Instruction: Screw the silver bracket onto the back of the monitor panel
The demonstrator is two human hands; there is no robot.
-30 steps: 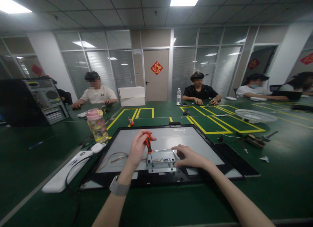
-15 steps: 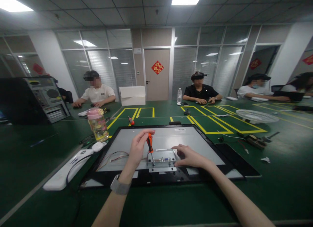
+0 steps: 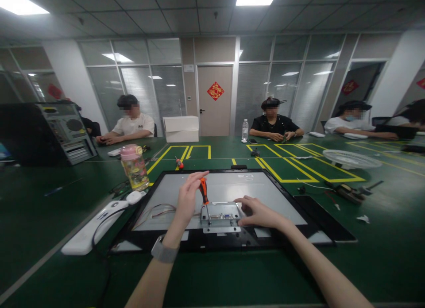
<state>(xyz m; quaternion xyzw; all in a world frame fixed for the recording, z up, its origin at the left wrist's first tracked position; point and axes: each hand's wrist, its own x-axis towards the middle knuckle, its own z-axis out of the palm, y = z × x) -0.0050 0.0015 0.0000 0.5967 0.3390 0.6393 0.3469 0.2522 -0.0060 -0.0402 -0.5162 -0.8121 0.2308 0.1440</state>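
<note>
A flat display panel [image 3: 265, 193] with a black frame lies back side up on the green table. On its near middle sits a metal bracket [image 3: 221, 229] with a connector board. My left hand [image 3: 188, 197] has an orange-and-black screwdriver [image 3: 203, 190] at its fingers, held nearly upright, with the shaft pointing down to the bracket's left part. Its fingers stretch past the handle's top; the thumb's contact is partly hidden. At the bracket's right end, my right hand [image 3: 257, 212] grips the edge between thumb and fingers. Thin wires [image 3: 156, 209] lie on the panel's left side.
To the left are a white power strip [image 3: 94, 228], a pink-lidded bottle [image 3: 135, 168] and an open computer case [image 3: 66, 131]. A dark slab [image 3: 327, 217] and a power tool [image 3: 348, 191] lie to the right. Several people sit across the table; a white box [image 3: 181, 130] stands at the back.
The fingers of my left hand have straightened over the screwdriver handle. My right hand stays at the bracket. The whole view has shifted slightly.
</note>
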